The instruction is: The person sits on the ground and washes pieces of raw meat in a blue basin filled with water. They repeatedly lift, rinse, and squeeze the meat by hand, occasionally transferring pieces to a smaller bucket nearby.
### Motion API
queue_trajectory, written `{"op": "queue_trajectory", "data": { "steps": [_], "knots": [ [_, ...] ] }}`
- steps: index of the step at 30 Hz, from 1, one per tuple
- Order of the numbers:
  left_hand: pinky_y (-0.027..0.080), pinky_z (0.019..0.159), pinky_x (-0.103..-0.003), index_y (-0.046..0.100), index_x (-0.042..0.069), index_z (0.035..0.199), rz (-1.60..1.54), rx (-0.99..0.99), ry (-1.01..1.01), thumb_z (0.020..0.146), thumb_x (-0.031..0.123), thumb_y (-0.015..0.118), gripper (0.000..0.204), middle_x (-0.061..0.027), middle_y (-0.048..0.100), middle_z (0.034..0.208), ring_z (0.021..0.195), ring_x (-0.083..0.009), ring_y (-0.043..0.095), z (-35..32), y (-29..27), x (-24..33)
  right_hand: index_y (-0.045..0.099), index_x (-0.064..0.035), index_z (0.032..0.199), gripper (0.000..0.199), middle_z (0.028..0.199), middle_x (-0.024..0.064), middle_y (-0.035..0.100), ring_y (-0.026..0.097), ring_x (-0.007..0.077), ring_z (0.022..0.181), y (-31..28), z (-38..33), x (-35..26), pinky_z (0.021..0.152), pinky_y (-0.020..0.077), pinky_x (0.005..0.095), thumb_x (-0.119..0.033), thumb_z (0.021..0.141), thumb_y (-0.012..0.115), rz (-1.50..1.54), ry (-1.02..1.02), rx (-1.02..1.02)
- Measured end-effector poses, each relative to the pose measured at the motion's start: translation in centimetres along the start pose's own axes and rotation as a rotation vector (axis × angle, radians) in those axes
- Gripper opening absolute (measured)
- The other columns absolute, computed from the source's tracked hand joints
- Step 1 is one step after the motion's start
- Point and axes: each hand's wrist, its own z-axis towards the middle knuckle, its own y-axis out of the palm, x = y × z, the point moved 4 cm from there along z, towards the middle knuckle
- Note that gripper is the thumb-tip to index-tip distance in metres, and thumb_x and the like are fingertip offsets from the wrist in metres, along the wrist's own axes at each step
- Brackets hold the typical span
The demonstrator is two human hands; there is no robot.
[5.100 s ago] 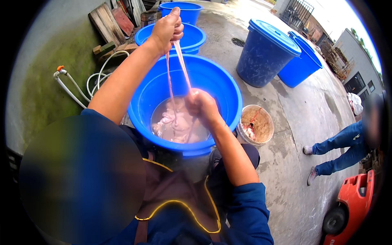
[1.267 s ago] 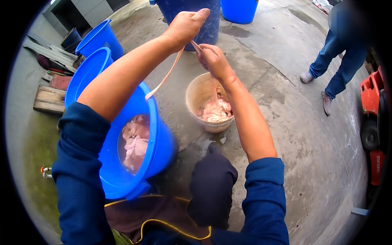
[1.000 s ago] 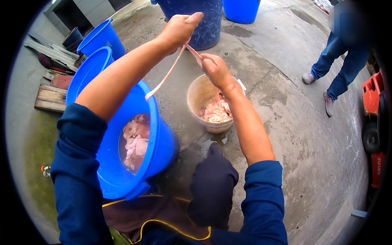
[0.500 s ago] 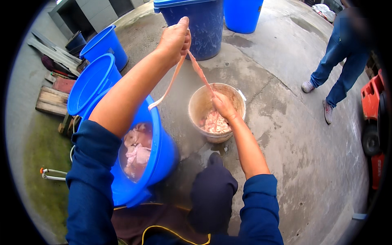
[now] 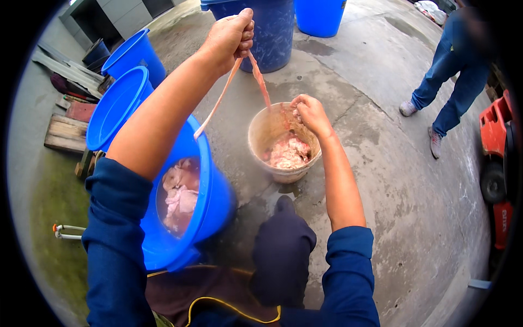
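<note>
My left hand (image 5: 235,34), raised and closed, grips a long pinkish strand of animal intestine (image 5: 260,79). The strand hangs from the fist in two lengths: one slopes to the rim of the blue tub (image 5: 202,180), the other drops toward the off-white bucket (image 5: 316,155). My right hand (image 5: 311,115) is closed over the bucket's far right rim, apart from the strand, with pale wet scraps showing at its fingers. A heap of pinkish-white scraps (image 5: 290,151) lies inside the bucket. Pale pieces of gut (image 5: 181,199) sit in the cloudy reddish water of the tub.
More blue tubs (image 5: 120,106) stand at the left, and a large dark blue bin (image 5: 267,38) is ahead. A person in jeans (image 5: 452,76) stands at the right near a red machine (image 5: 494,147). My knee (image 5: 283,245) is close below the bucket.
My left hand has risen slightly with the strand. My right hand has come off the strand and moved up and right to the bucket's rim; more of the scrap heap shows.
</note>
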Motion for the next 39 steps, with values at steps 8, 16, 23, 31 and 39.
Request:
{"op": "queue_trajectory", "data": {
  "steps": [8,16,23,31,39],
  "knots": [
    [0.034,0.053,-0.025,0.051,0.014,0.076,0.016,0.006,-0.001,0.099,0.037,0.059,0.034,0.0047,0.043,0.064,0.056,-0.0086,0.040,-0.9,-1.1,-0.3,0.064,-0.0044,0.108,0.016,0.081,0.0029,0.061,0.052,0.0079,0.063,-1.8,1.8,1.4,0.056,0.0429,0.0225,-0.008,0.094,0.057,0.726,-0.356,0.031],
    [0.044,0.057,-0.026,0.062,0.011,0.085,0.014,0.018,-0.001,0.096,0.033,0.064,0.024,-0.0003,0.063,0.073,0.064,-0.0120,0.060,-0.9,-2.4,-0.7,0.066,-0.0133,0.127,0.043,0.141,0.0124,0.057,0.055,0.0323,0.130,5.1,2.0,18.4,0.105,0.0455,0.0464,-0.030,0.087,0.067,-1.063,0.547,-0.260],
    [0.046,0.057,-0.024,0.064,0.010,0.088,0.016,0.016,0.002,0.096,0.031,0.065,0.023,-0.0022,0.067,0.077,0.066,-0.0135,0.066,-1.8,-1.8,-0.5,0.074,-0.0175,0.115,0.029,0.119,0.0102,0.070,0.064,0.0291,0.117,3.9,-0.8,14.3,0.098,0.0492,0.0416,-0.030,0.090,0.063,-1.116,0.289,-0.295],
    [0.047,0.058,-0.023,0.064,0.011,0.091,0.046,-0.002,-0.026,0.099,0.032,0.062,0.022,-0.0005,0.067,0.078,0.069,-0.0121,0.066,-2.2,-0.5,-0.4,0.076,-0.0181,0.104,0.027,0.111,0.0129,0.072,0.066,0.0316,0.110,2.3,-0.9,10.4,0.094,0.0504,0.0430,-0.026,0.088,0.055,-1.070,0.248,-0.146],
    [0.047,0.055,-0.024,0.064,0.006,0.095,0.038,-0.021,-0.023,0.094,0.023,0.063,0.017,-0.0066,0.070,0.083,0.073,-0.0164,0.069,-2.7,-0.2,-0.8,0.071,-0.0094,0.116,0.034,0.111,0.0137,0.071,0.067,0.0243,0.106,2.3,-0.8,5.1,0.093,0.0507,0.0385,-0.011,0.086,0.054,-0.552,-0.005,-0.029]
  ]
}}
